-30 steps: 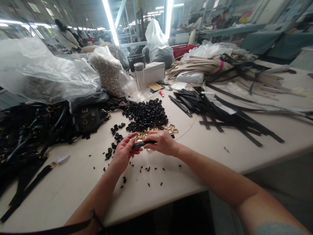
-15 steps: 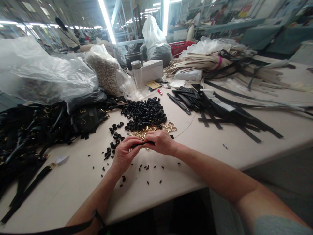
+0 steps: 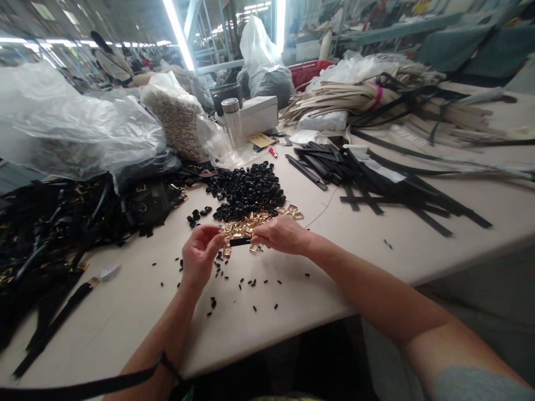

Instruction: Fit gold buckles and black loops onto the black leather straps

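Observation:
A short black strap [image 3: 239,241] stretches level between my two hands, just in front of the heap of gold buckles [image 3: 246,223]. My right hand [image 3: 282,234] is closed on the strap's right end, with its fingers curled. At the other end, thumb and fingers of my left hand [image 3: 199,253] are pinched together close to the strap; what they hold is too small to make out. Behind the buckles lies a pile of black loops [image 3: 248,192]. Small black bits [image 3: 253,283] are scattered on the table before my hands.
Dark straps with gold fittings [image 3: 42,223] heap up at the left, below clear plastic bags [image 3: 83,122]. Black strips [image 3: 384,189] lie at the right on the table [image 3: 317,312]. A glass bottle [image 3: 232,120] and a white box [image 3: 259,117] stand behind. A person is far back left.
My hands have moved apart, baring the black strap between them. My left hand has shifted left, now covering some loose loops. The view has tilted slightly.

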The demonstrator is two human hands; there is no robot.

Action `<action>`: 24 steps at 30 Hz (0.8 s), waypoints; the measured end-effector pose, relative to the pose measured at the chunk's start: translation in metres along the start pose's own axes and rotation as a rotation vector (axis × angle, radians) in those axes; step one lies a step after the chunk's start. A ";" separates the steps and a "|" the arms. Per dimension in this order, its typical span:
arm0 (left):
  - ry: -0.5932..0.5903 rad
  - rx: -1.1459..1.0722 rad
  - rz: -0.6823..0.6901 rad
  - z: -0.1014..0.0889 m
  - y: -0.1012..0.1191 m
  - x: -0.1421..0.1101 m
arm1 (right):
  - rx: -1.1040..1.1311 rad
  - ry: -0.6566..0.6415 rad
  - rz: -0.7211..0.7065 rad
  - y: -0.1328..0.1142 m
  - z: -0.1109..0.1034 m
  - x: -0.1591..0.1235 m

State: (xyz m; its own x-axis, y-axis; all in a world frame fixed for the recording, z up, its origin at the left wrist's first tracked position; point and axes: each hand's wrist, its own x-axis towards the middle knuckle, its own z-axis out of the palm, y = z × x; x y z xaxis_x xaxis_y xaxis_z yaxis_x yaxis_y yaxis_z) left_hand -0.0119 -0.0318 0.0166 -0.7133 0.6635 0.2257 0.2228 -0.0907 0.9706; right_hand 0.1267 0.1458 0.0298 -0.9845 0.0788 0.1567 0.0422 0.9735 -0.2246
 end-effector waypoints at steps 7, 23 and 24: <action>-0.138 -0.105 -0.315 0.016 -0.001 -0.001 | 0.052 -0.023 0.086 -0.006 -0.004 -0.001; -0.128 -0.273 -0.361 0.020 -0.003 0.001 | 0.338 0.362 -0.005 -0.018 0.024 0.003; -0.129 -0.279 -0.361 0.021 -0.002 0.001 | 0.334 0.361 -0.015 -0.017 0.023 0.004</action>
State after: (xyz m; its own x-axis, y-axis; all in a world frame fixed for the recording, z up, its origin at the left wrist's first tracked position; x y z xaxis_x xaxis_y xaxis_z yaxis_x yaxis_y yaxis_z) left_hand 0.0004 -0.0156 0.0129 -0.6196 0.7749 -0.1253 -0.2240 -0.0215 0.9744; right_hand 0.1186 0.1241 0.0122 -0.8602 0.1924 0.4722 -0.0864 0.8577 -0.5069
